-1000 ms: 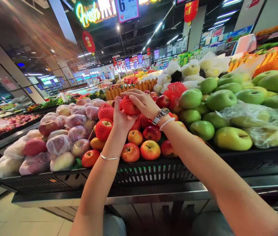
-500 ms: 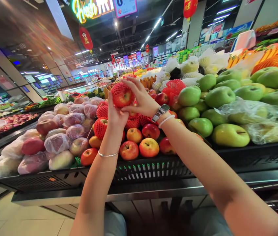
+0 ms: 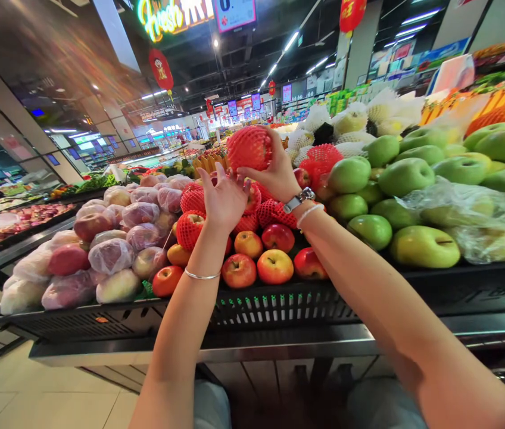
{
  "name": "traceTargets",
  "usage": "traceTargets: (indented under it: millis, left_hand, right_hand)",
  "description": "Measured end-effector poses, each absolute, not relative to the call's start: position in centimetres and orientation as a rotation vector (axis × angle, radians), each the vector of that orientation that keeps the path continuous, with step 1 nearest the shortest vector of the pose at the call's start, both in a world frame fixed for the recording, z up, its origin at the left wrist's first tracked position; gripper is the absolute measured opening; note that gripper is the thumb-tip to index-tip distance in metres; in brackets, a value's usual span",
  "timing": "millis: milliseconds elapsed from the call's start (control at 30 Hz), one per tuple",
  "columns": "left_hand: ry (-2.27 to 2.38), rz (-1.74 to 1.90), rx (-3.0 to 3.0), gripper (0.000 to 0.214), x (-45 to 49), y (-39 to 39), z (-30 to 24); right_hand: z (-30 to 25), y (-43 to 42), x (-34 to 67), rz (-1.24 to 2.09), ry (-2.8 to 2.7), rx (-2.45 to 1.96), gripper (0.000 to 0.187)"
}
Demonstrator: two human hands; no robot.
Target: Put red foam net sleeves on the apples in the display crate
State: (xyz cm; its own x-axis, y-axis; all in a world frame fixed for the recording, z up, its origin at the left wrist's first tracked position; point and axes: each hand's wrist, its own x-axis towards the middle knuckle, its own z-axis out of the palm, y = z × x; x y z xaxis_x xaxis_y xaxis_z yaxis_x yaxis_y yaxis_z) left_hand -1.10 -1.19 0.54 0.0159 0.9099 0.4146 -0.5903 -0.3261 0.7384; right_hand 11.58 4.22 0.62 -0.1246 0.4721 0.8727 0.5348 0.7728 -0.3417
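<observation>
A red apple in a red foam net [image 3: 249, 148] is held up above the fruit pile by my right hand [image 3: 278, 170], thumb below and fingers around its far side. Just below and left of it, my left hand [image 3: 226, 199] is open, palm up, with fingers spread; nothing lies in it. Beneath both hands are more netted apples [image 3: 190, 229] and bare red-yellow apples [image 3: 274, 266] in a black slotted crate [image 3: 279, 307].
Plastic-wrapped reddish fruit [image 3: 109, 256] is piled on the left. Green apples [image 3: 407, 177] and a crumpled clear plastic bag [image 3: 471, 211] are on the right. White-netted fruit [image 3: 351, 119] sits behind. A metal ledge [image 3: 145, 351] runs along the front.
My left hand has let go of the netted apple and opened below it. My right hand now holds the apple alone, slightly higher and turned so its netted side shows.
</observation>
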Motion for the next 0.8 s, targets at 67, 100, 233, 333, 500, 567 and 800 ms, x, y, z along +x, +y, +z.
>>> traceTargets:
  millis: [67, 100, 233, 333, 500, 567, 800]
  left_hand:
    - [0.431, 1.646, 1.041, 0.061, -1.3, -1.3, 0.8]
    - [0.428, 1.671, 1.036, 0.061, -1.5, -1.4, 1.0]
    - [0.407, 1.749, 1.065, 0.062, -1.7, -2.0, 1.7]
    - [0.407, 1.754, 1.092, 0.06, -1.6, -2.1, 1.8]
    - [0.391, 1.738, 1.1, 0.055, -1.6, -1.9, 1.5]
    - [0.358, 1.73, 1.093, 0.053, -1.7, -1.9, 1.4]
    - [0.337, 1.693, 1.093, 0.046, -1.9, -1.8, 1.3]
  right_hand:
    - [0.6, 4.9, 12.4, -0.115, -1.662, -0.856, 0.085]
    - [0.5, 5.3, 12.8, -0.129, -1.6, -0.897, 0.082]
    - [-0.4, 7.3, 14.4, -0.151, -1.419, -1.117, 0.073]
    - [-0.8, 8.3, 14.9, -0.186, -1.426, -1.241, 0.075]
    - [-0.2, 6.5, 14.9, -0.126, -1.531, -1.364, 0.078]
    - [0.3, 5.0, 15.0, -0.08, -1.63, -1.431, 0.078]
    - [0.3, 3.4, 14.6, -0.041, -1.976, -1.676, 0.082]
